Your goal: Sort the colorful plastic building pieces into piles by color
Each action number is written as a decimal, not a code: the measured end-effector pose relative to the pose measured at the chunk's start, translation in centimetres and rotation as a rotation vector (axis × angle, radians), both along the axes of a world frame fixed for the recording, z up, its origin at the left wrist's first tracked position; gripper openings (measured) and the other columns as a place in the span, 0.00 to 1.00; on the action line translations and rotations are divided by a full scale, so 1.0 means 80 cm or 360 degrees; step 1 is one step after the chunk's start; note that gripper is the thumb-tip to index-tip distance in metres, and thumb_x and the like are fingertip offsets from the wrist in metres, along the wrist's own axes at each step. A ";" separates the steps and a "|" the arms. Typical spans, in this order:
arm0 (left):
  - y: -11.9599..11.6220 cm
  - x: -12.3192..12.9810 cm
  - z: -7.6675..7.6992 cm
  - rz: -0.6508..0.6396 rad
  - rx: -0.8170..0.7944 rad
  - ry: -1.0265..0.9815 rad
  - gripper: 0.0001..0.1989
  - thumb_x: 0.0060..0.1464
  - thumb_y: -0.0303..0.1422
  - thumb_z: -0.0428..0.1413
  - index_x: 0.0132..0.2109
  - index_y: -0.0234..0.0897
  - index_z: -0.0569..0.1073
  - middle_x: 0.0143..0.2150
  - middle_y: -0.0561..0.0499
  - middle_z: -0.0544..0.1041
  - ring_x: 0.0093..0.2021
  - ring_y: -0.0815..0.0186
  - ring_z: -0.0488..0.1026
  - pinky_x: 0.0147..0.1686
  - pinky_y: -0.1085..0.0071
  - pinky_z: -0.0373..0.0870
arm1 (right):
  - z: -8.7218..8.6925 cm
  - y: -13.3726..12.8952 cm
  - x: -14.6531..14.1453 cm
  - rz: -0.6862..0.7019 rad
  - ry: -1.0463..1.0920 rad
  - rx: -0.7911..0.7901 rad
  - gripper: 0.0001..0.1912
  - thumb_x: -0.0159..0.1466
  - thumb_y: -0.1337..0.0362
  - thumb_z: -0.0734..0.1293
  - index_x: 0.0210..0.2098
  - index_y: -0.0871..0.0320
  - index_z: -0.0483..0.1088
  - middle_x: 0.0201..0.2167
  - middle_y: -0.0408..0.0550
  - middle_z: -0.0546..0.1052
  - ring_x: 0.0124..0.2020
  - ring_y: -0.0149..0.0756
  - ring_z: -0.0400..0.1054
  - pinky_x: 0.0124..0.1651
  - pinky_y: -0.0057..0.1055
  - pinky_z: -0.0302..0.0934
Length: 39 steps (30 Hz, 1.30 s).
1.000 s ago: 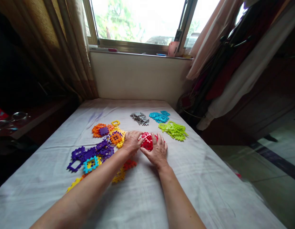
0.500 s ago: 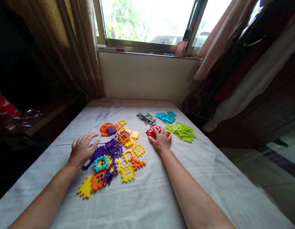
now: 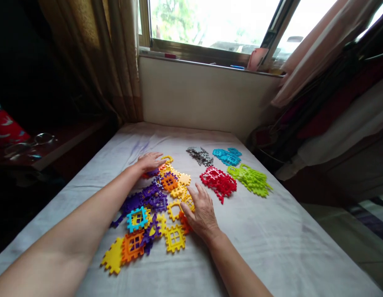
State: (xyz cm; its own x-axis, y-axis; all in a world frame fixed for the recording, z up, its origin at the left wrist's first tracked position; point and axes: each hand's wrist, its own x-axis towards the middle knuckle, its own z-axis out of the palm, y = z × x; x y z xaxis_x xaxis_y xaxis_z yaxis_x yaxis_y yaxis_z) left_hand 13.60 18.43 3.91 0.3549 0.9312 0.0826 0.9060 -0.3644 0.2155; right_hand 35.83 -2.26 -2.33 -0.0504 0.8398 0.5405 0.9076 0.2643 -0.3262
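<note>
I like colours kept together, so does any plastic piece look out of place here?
Yes: a light-blue square frame lies in the mixed pile of purple, orange and yellow pieces, while the blue pile sits apart, beyond the red pile. No breakage stands out.

We face a wide window (image 3: 204,24) bright with daylight, above a pale wall (image 3: 204,97); a gold-brown curtain (image 3: 123,70) hangs at left, and grey floor (image 3: 334,225) shows at right.

Red pieces (image 3: 223,184); lime-green pieces (image 3: 256,181); purple pieces (image 3: 134,202).
</note>
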 end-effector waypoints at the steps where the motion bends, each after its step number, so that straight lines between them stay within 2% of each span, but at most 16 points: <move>1: 0.005 0.011 -0.003 -0.0020 -0.0061 0.0018 0.31 0.58 0.54 0.47 0.61 0.44 0.72 0.64 0.45 0.70 0.64 0.52 0.66 0.63 0.53 0.59 | -0.003 0.001 -0.002 -0.0021 0.0013 -0.0044 0.27 0.65 0.52 0.64 0.61 0.56 0.67 0.63 0.62 0.65 0.63 0.52 0.59 0.62 0.50 0.57; 4: 0.004 0.032 -0.012 -0.0111 -0.0213 0.0057 0.29 0.57 0.56 0.47 0.59 0.50 0.72 0.66 0.46 0.69 0.65 0.47 0.64 0.63 0.43 0.55 | -0.007 0.005 -0.002 -0.0060 0.0009 -0.0133 0.29 0.65 0.51 0.64 0.63 0.55 0.65 0.64 0.62 0.64 0.64 0.54 0.58 0.62 0.52 0.57; 6: -0.007 0.035 -0.015 -0.0200 -0.0258 0.0057 0.27 0.58 0.56 0.47 0.58 0.52 0.73 0.67 0.47 0.67 0.67 0.48 0.62 0.63 0.43 0.52 | -0.006 0.005 -0.002 -0.0081 -0.0024 -0.0170 0.30 0.64 0.50 0.65 0.63 0.56 0.65 0.63 0.63 0.65 0.64 0.56 0.58 0.62 0.53 0.57; 9: -0.035 0.023 -0.013 -0.0337 -0.0277 0.0034 0.27 0.59 0.54 0.48 0.58 0.49 0.74 0.67 0.47 0.67 0.66 0.53 0.63 0.65 0.52 0.54 | -0.001 0.005 -0.005 -0.0069 -0.0079 -0.0216 0.32 0.64 0.48 0.66 0.63 0.57 0.65 0.62 0.64 0.67 0.63 0.57 0.59 0.63 0.56 0.55; 12: -0.071 0.001 -0.008 -0.0457 -0.0243 -0.0012 0.26 0.60 0.51 0.48 0.58 0.45 0.74 0.64 0.48 0.70 0.64 0.59 0.66 0.64 0.63 0.57 | 0.007 0.005 -0.006 0.0080 -0.0080 -0.0259 0.29 0.65 0.50 0.65 0.62 0.57 0.65 0.60 0.61 0.70 0.62 0.54 0.62 0.63 0.57 0.54; 15: -0.113 -0.025 -0.002 -0.0508 -0.0129 -0.0125 0.26 0.60 0.51 0.48 0.58 0.43 0.74 0.62 0.48 0.73 0.64 0.59 0.66 0.65 0.62 0.56 | 0.012 0.007 -0.003 0.0344 -0.0001 -0.0250 0.26 0.66 0.54 0.63 0.61 0.58 0.66 0.58 0.58 0.73 0.60 0.48 0.65 0.63 0.51 0.57; 18: -0.163 -0.057 0.001 -0.0463 -0.0046 -0.0247 0.29 0.61 0.53 0.46 0.61 0.42 0.71 0.62 0.47 0.72 0.64 0.58 0.65 0.66 0.60 0.56 | 0.011 0.006 0.002 0.0508 0.0148 -0.0208 0.24 0.67 0.56 0.62 0.59 0.57 0.68 0.54 0.55 0.76 0.55 0.42 0.70 0.59 0.42 0.63; 20: -0.202 -0.080 -0.002 -0.0373 -0.0006 -0.0270 0.32 0.60 0.55 0.46 0.64 0.43 0.68 0.65 0.46 0.69 0.67 0.57 0.62 0.67 0.57 0.55 | 0.007 0.001 0.003 0.0457 0.0243 -0.0163 0.23 0.67 0.56 0.61 0.58 0.57 0.69 0.53 0.55 0.77 0.54 0.41 0.70 0.58 0.41 0.64; 24: -0.288 -0.113 -0.023 -0.0096 0.0034 -0.0143 0.41 0.53 0.59 0.52 0.69 0.50 0.57 0.72 0.46 0.57 0.71 0.47 0.51 0.66 0.43 0.50 | -0.001 -0.034 -0.003 0.0142 0.0251 -0.0090 0.25 0.65 0.52 0.62 0.58 0.57 0.69 0.58 0.58 0.73 0.59 0.48 0.66 0.61 0.48 0.60; 27: -0.335 -0.113 -0.048 0.0034 0.0096 -0.0028 0.49 0.46 0.57 0.59 0.71 0.51 0.52 0.74 0.44 0.52 0.72 0.43 0.48 0.66 0.39 0.48 | -0.001 -0.070 -0.013 0.0088 0.0077 -0.0142 0.33 0.60 0.48 0.68 0.61 0.55 0.67 0.62 0.60 0.67 0.63 0.54 0.61 0.62 0.54 0.55; 29: -0.348 -0.103 -0.060 0.0080 0.0140 0.0005 0.48 0.46 0.55 0.60 0.71 0.50 0.54 0.73 0.43 0.53 0.72 0.43 0.49 0.66 0.39 0.46 | 0.001 -0.088 -0.020 0.0179 -0.0049 -0.0189 0.37 0.55 0.48 0.73 0.61 0.52 0.67 0.65 0.59 0.64 0.65 0.55 0.58 0.64 0.53 0.54; 31: -0.349 -0.091 -0.066 0.0110 0.0230 -0.0034 0.42 0.51 0.52 0.58 0.70 0.48 0.57 0.72 0.42 0.56 0.71 0.45 0.51 0.67 0.42 0.47 | 0.005 -0.098 -0.025 0.0244 -0.0130 -0.0217 0.36 0.53 0.50 0.75 0.60 0.52 0.69 0.64 0.60 0.65 0.65 0.54 0.58 0.63 0.51 0.55; 35: -0.340 -0.080 -0.066 0.0112 0.0404 -0.0148 0.34 0.56 0.49 0.55 0.67 0.44 0.62 0.70 0.40 0.61 0.69 0.48 0.56 0.66 0.45 0.54 | 0.009 -0.098 -0.029 0.0243 -0.0161 -0.0164 0.26 0.57 0.55 0.74 0.54 0.53 0.74 0.61 0.59 0.69 0.61 0.51 0.62 0.61 0.48 0.59; 39: -0.344 -0.078 -0.060 0.0056 0.0546 -0.0192 0.26 0.58 0.41 0.55 0.63 0.48 0.68 0.69 0.43 0.63 0.69 0.48 0.58 0.66 0.45 0.54 | 0.010 -0.099 -0.026 0.0266 -0.0176 -0.0101 0.17 0.60 0.57 0.72 0.48 0.50 0.77 0.60 0.56 0.70 0.62 0.51 0.61 0.61 0.50 0.58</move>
State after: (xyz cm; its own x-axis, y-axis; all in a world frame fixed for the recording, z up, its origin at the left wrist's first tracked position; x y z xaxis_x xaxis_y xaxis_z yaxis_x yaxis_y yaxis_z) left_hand 7.35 -9.12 -0.88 0.2916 0.8538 0.4313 0.8949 -0.4027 0.1921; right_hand 33.73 -10.14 -1.53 -0.2478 0.8471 0.4701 0.8841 0.3962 -0.2479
